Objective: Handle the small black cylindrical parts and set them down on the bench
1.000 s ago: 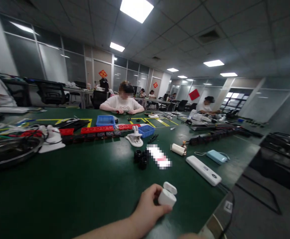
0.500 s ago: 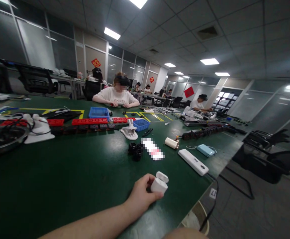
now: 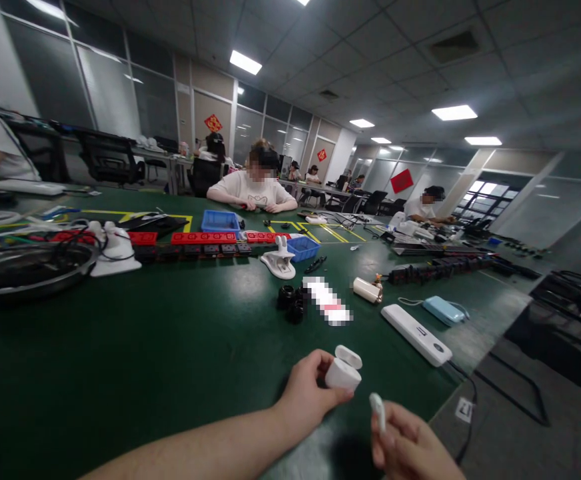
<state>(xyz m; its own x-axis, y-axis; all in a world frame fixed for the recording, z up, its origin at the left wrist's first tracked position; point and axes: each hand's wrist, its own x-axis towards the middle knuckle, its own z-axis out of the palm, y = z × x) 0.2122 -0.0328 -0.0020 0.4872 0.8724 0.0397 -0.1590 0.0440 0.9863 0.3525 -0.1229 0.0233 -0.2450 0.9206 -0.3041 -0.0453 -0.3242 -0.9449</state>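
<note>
A white earbud case with its lid flipped up is gripped between the thumb and fingers of my left hand, just above the green table. To its lower right, my right hand pinches a white earbud by the stem, with a small gap between bud and case. The inside of the case faces away from me, so I cannot see into it. Beyond the hands lie a blurred white and pink item and a cluster of black round pieces.
On the right lie a white power bank with a black cable and a light blue power bank. A cream cylinder, a white clip stand and blue trays sit farther back. A person sits across the table.
My right hand has come into view from the lower right, holding an earbud. The left hand still holds the open case. The whole view has shifted, so things appear farther right.
</note>
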